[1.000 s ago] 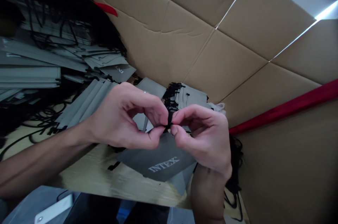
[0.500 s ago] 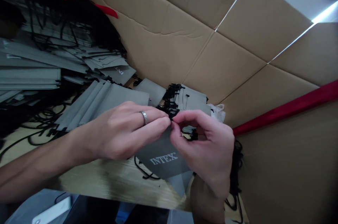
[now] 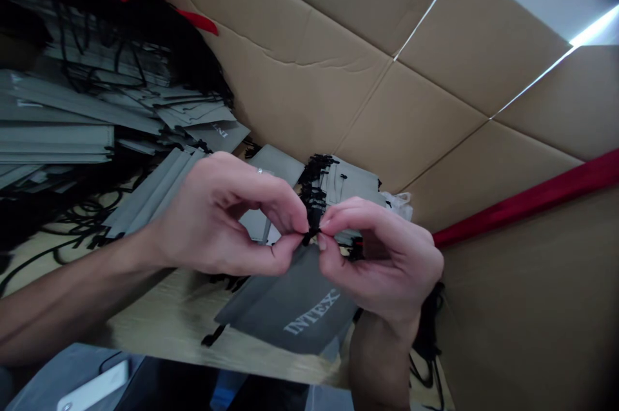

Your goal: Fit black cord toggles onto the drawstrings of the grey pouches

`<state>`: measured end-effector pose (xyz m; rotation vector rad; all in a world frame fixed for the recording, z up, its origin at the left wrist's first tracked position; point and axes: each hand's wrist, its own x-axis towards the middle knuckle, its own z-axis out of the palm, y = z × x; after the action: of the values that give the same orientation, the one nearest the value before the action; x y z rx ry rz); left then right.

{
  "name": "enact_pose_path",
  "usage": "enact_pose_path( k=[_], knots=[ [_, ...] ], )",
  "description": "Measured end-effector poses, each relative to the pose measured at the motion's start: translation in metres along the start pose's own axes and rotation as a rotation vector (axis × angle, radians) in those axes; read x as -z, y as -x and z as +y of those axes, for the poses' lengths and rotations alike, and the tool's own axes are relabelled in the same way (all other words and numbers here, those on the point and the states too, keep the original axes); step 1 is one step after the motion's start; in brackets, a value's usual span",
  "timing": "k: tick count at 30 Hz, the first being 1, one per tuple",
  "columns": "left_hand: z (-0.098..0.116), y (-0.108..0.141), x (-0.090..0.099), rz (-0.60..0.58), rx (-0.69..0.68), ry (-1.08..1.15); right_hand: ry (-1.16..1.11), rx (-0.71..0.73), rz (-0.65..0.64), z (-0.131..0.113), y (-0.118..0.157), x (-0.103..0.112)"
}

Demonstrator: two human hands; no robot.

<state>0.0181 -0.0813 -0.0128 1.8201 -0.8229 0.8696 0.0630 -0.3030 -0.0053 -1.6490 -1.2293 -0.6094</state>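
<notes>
Between my two hands is a black cord, tied or bunched at the corner of a grey INTEX pouch. My left hand pinches the cord from the left with thumb and forefinger. From the right, my right hand pinches it too, the fingertips of both hands almost meeting. The pouch hangs below, tilted, its printed side facing me. A short black cord end sticks out at its lower left. Whether the cord is knotted is too small to tell.
Stacks of grey pouches with tangled black cords fill the left. Another pile of pouches lies behind my hands, beside clear plastic. A cardboard wall closes the back; a red strap crosses at right.
My left hand has turned, so its thumb and finger now show in a pinch with the cord between both hands. The pouch has swung, its lettering tilting more steeply.
</notes>
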Motion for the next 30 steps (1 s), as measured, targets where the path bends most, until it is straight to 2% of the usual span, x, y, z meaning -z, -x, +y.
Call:
enact_pose_path(
  k=[2, 5, 7, 10, 13, 16, 21, 27, 30],
  knots=[
    [-0.002, 0.0, 0.0, -0.012, -0.025, -0.047, -0.004, -0.039, 0.012, 0.0, 0.001, 0.001],
    [-0.001, 0.008, -0.001, 0.015, -0.175, -0.321, 0.067, -0.087, 0.014, -0.003, 0.002, 0.003],
    [0.004, 0.015, 0.0, -0.011, -0.241, -0.444, 0.113, -0.088, 0.005, -0.006, 0.002, 0.004],
    [0.011, 0.023, 0.002, -0.089, -0.222, -0.506, 0.167, -0.059, -0.005, -0.009, 0.001, 0.004],
    [0.014, 0.025, 0.004, -0.077, -0.217, -0.536, 0.158, -0.015, -0.021, -0.009, -0.001, 0.003],
    [0.01, 0.021, 0.001, -0.017, -0.22, -0.481, 0.11, 0.023, -0.021, -0.006, -0.001, 0.004],
    [0.003, 0.011, -0.004, 0.062, -0.16, -0.267, 0.018, 0.089, 0.019, -0.002, 0.0, 0.003],
    [0.002, 0.004, -0.005, 0.033, -0.055, -0.022, -0.031, 0.096, 0.036, 0.0, 0.001, 0.001],
    [0.005, 0.002, -0.007, -0.01, 0.126, 0.111, 0.007, 0.099, 0.079, 0.001, 0.001, 0.001]
  ],
)
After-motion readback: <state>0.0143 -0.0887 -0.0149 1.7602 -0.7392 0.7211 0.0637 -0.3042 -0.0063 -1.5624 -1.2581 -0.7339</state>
